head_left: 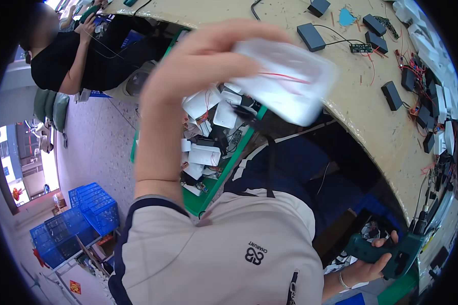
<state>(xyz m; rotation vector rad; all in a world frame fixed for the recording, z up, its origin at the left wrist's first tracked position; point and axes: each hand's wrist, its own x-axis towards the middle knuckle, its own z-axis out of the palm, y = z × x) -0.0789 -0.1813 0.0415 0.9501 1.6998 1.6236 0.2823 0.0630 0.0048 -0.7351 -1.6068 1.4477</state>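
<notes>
My left hand (203, 63), raised over the table's near edge and blurred by motion, grips a white plastic casing (300, 94). A thin red wire lies across the casing. At the lower right, my right hand (374, 262) is wrapped round the handle of a green pistol-shaped power tool (404, 256). Its front end points at the crowded right side of the table; what the tip touches cannot be made out. Below my left hand stands a green-rimmed bin (249, 132) with white casings (204, 155), wires and circuit boards in it.
The wooden table (361, 109) curves around me, bearing black boxes (310, 37), a circuit board (361, 48) and a pile of white casings (417, 25). A person (68, 66) in black sits at the far left, holding a green tool. Blue crates (94, 208) stand on the floor.
</notes>
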